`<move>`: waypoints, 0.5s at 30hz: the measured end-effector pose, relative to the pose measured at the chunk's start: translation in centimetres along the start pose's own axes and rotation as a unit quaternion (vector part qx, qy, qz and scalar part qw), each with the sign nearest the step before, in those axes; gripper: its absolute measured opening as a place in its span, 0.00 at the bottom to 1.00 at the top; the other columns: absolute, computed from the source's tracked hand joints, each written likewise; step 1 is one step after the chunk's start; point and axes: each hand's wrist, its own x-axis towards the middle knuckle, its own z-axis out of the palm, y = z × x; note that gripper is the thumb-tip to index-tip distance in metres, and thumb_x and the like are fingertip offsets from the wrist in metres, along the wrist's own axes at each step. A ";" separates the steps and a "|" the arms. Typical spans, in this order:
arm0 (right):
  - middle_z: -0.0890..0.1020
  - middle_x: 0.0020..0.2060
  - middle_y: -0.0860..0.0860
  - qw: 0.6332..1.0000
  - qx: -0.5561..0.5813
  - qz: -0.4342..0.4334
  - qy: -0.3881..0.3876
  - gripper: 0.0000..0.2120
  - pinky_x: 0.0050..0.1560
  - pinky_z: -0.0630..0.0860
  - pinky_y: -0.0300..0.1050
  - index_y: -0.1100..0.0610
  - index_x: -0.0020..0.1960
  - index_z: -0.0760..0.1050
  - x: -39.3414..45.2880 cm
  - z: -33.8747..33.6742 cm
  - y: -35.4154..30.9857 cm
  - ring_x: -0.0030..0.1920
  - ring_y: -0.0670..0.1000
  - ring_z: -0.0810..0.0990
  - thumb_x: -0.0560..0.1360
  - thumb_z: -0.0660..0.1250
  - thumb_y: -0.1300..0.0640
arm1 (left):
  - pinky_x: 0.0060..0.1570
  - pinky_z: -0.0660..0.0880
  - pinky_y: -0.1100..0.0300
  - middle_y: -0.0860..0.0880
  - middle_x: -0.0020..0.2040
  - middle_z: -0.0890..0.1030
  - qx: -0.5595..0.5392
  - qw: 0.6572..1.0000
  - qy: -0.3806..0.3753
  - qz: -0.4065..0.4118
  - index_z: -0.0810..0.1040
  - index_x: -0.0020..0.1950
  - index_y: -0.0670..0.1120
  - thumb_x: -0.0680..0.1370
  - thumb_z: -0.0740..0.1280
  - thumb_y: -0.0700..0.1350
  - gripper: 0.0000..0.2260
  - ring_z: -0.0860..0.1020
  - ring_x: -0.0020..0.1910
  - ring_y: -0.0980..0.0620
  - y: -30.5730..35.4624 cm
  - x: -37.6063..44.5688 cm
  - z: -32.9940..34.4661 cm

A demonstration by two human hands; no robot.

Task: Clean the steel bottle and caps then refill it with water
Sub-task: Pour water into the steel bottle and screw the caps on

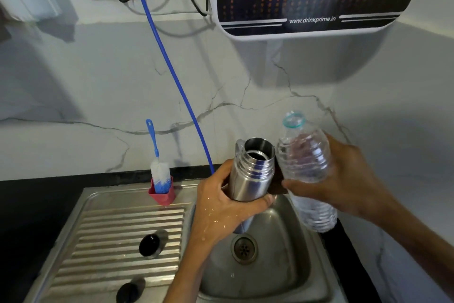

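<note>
My left hand (pixel 221 214) grips the open, shiny steel bottle (pixel 250 175) at centre frame above the sink (pixel 270 266); my right hand (pixel 344 184) clasps a clear plastic bottle (pixel 307 162) beside it, both caps (pixel 149 245) lower left.

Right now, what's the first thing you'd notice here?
The shiny steel bottle, open at the top, gripped in the left hand over the sink. Beside it, the right hand holds a clear plastic bottle. A blue-and-white brush stands in a red holder behind the drainboard.
</note>
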 end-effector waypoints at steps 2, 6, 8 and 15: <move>0.84 0.44 0.32 0.999 0.031 0.019 -0.013 0.27 0.40 0.74 0.25 0.47 0.53 0.79 -0.8 1.9 0.6 0.42 0.34 0.83 0.58 0.86 0.54 | 0.48 0.84 0.59 0.58 0.50 0.87 0.001 1.000 0.002 -0.016 0.81 0.58 0.59 0.63 0.87 0.47 0.28 0.86 0.48 0.56 -0.9 -0.4 -0.5; 0.86 0.47 0.39 0.995 0.067 0.065 -0.023 0.33 0.51 0.77 0.32 0.46 0.59 0.79 -1.8 5.4 2.2 0.48 0.36 0.84 0.57 0.84 0.43 | 0.51 0.84 0.57 0.57 0.50 0.88 0.005 0.997 0.003 -0.074 0.82 0.58 0.56 0.62 0.87 0.43 0.28 0.86 0.49 0.56 -3.6 -1.3 -2.5; 0.84 0.50 0.38 0.996 0.048 0.056 -0.045 0.36 0.52 0.74 0.27 0.44 0.60 0.77 -2.3 7.3 2.4 0.50 0.34 0.82 0.55 0.81 0.36 | 0.50 0.83 0.60 0.55 0.49 0.88 0.004 0.993 0.017 -0.115 0.82 0.56 0.53 0.62 0.87 0.38 0.28 0.86 0.48 0.56 -5.4 -2.3 -3.8; 0.78 0.43 0.38 0.987 -0.020 0.045 -0.156 0.33 0.47 0.71 0.32 0.39 0.50 0.75 -4.7 14.6 -0.7 0.47 0.43 0.78 0.49 0.83 0.35 | 0.51 0.84 0.51 0.50 0.47 0.88 0.002 0.970 0.088 -0.226 0.83 0.53 0.49 0.59 0.87 0.38 0.26 0.87 0.48 0.49 -11.5 -7.1 -12.2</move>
